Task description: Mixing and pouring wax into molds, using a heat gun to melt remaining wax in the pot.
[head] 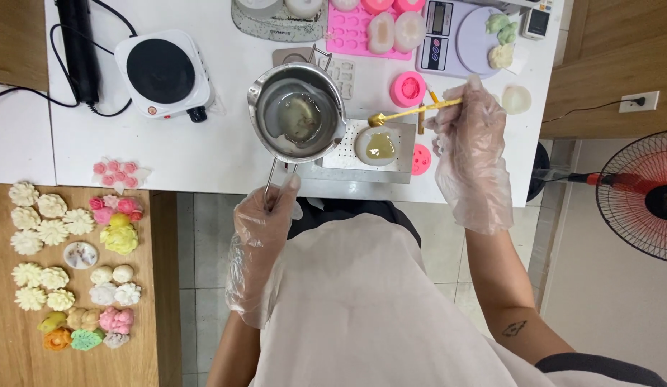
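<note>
Gloved in thin clear plastic, my left hand (265,215) is closed around the wire handle of a small steel melting pot (297,111), fingers wrapped and thumb up along the handle. I hold the pot just above the near edge of the white table (226,154), close to its middle; a shallow pool of pale, half-melted wax sits in its bottom.

My right hand (471,143), gloved the same way, pinches the end of a gold spoon (412,112) between thumb and fingertips. The spoon reaches left, its bowl just beside the pot's rim and above a round white mould (380,145) that holds a little yellowish liquid. That mould rests on a perforated white tray (348,147) near the table's front edge, with a small pink mould (420,159) touching the tray's right side.

Farther back I see a round pink mould (408,89), a pink mould sheet (355,32) and a kitchen scale (462,39) along the far edge. A white hot plate (163,72) stands toward the far left corner. On a wooden surface (3,344) to my left lie rows of flower-shaped wax pieces (50,229) in cream, pink, yellow and green.
</note>
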